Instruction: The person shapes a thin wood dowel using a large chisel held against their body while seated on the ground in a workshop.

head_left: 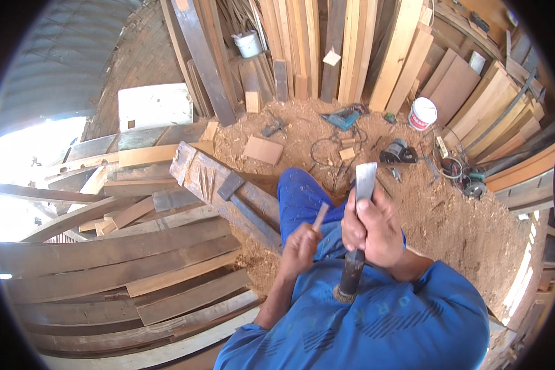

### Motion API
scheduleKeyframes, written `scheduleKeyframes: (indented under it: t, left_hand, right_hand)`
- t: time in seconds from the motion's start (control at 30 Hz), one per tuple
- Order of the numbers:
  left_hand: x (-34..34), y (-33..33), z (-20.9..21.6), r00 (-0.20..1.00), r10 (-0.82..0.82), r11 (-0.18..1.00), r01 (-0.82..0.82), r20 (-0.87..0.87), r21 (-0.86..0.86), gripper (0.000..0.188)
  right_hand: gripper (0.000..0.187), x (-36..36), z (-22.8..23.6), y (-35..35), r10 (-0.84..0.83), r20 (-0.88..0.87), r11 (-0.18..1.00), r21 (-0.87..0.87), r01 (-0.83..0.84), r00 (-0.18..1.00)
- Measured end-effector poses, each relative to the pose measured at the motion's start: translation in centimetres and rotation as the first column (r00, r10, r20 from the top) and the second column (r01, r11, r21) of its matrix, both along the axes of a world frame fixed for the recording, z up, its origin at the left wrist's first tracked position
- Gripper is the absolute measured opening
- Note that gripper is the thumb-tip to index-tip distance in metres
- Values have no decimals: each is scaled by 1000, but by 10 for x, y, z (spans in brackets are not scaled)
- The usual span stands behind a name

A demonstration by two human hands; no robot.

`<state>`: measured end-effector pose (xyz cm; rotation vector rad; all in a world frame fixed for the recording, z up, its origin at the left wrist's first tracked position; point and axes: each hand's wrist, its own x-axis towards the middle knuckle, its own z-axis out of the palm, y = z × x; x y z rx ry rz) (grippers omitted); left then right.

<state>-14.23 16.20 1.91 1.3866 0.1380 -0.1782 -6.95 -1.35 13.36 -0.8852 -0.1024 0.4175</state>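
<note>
My right hand (382, 227) is closed around a chisel (365, 182), whose broad metal blade points up and away from me. Its dark handle runs down below my fist, with the frayed butt end close to my blue shirt. To the left of it, my left hand (300, 248) grips a short, thin, light-brown stick (320, 214) that sticks up from the fist. The stick and the blade are apart. Beyond my left hand, a hammer (245, 205) with a dark head lies on a rough, scarred wooden beam (194, 177).
Long boards (105, 271) are stacked at the left. Sawdust and shavings cover the ground ahead, with a teal power tool (343, 118), a circular-looking power tool (398, 152), cables and a white bucket (422, 114). Upright planks (351, 49) line the far side.
</note>
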Motion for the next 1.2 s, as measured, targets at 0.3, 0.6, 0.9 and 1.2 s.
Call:
scheduleKeyframes:
  t: [0.3, 0.6, 0.9, 1.2]
  left_hand:
    - [57, 0, 24, 988, 139, 923, -105, 65, -370, 30]
    - [77, -9, 36, 993, 60, 785, -110, -102, -610, 27]
    - [75, 17, 49, 941, 1, 926, -129, 340, 355, 28]
    - [63, 15, 60, 915, -10, 865, -194, 403, 463, 27]
  right_hand:
    - [18, 36, -33, 19, 30, -130, 989, -143, -48, 991]
    - [16, 20, -39, 34, 201, -285, 977, 133, -169, 937]
    - [15, -4, -31, 46, 339, -304, 940, 90, -328, 890]
    - [18, -8, -22, 40, 316, -256, 945, -2, -327, 914]
